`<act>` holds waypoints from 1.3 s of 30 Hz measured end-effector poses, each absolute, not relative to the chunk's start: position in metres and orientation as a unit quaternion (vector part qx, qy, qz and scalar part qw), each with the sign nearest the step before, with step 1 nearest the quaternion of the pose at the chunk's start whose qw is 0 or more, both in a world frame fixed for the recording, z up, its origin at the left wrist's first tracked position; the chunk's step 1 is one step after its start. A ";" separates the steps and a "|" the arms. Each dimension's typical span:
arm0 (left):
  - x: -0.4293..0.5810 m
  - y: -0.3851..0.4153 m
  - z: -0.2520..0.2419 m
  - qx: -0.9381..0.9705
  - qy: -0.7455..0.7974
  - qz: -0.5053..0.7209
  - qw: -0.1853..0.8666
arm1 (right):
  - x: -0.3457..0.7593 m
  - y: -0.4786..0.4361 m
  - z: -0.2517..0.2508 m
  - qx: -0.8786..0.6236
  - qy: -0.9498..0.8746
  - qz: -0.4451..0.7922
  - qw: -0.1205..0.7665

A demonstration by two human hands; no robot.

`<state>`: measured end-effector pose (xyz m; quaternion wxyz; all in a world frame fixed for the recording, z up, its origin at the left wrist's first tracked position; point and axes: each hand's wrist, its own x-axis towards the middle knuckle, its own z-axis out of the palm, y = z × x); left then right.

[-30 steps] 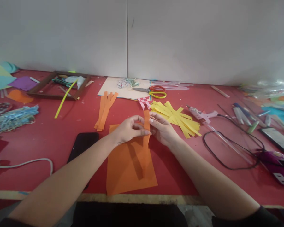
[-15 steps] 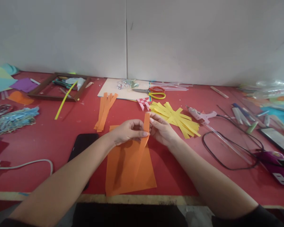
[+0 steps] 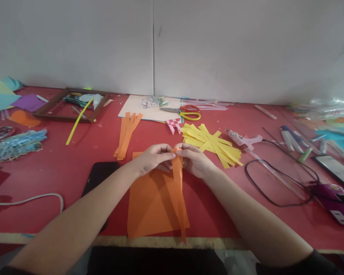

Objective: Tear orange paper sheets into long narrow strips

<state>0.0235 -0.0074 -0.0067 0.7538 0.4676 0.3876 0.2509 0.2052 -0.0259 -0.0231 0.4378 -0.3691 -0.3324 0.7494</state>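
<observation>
An orange paper strip (image 3: 177, 179) hangs from my fingertips, bent over at its top, its lower end reaching toward the table's front edge. My left hand (image 3: 156, 158) pinches the top of the strip between thumb and fingers. Close beside it, my right hand (image 3: 195, 158) pinches the same end from the right. Beneath them lies an orange paper sheet (image 3: 149, 206). Several cut orange strips (image 3: 127, 133) rest beyond my left hand, and a pile of yellow paper strips (image 3: 213, 143) lies beyond my right. A small pink-and-red woven paper piece (image 3: 174, 124) sits behind my hands.
Scissors (image 3: 180, 110) lie on a pale pad (image 3: 132, 107) at the back. A pink glue gun (image 3: 243, 139) with a looping black cord (image 3: 248, 179) is at right. At left are a black phone (image 3: 101, 173), a brown frame (image 3: 57, 118) and a white cable (image 3: 43, 196).
Both hands have drawn together at the strip's top, which is now lower and bent over. The strip's free end has swung right and down past the sheet's front edge.
</observation>
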 end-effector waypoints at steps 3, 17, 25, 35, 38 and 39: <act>0.023 -0.008 -0.008 0.475 0.387 0.252 0.749 | 0.203 -0.027 -0.024 -0.391 -0.339 0.721 0.461; 0.022 -0.009 -0.007 0.547 0.400 0.250 0.691 | 0.204 -0.028 -0.027 -0.435 -0.379 0.661 0.481; 0.022 -0.011 -0.005 0.590 0.409 0.254 0.649 | 0.203 -0.028 -0.030 -0.455 -0.471 0.583 0.480; 0.020 -0.009 -0.009 0.626 0.409 0.296 0.594 | 0.203 -0.033 -0.026 -0.436 -0.540 0.533 0.484; 0.020 -0.009 -0.011 0.621 0.407 0.303 0.597 | 0.201 -0.035 -0.023 -0.441 -0.555 0.499 0.498; 0.020 -0.009 -0.011 0.618 0.408 0.305 0.599 | 0.201 -0.035 -0.022 -0.442 -0.558 0.492 0.501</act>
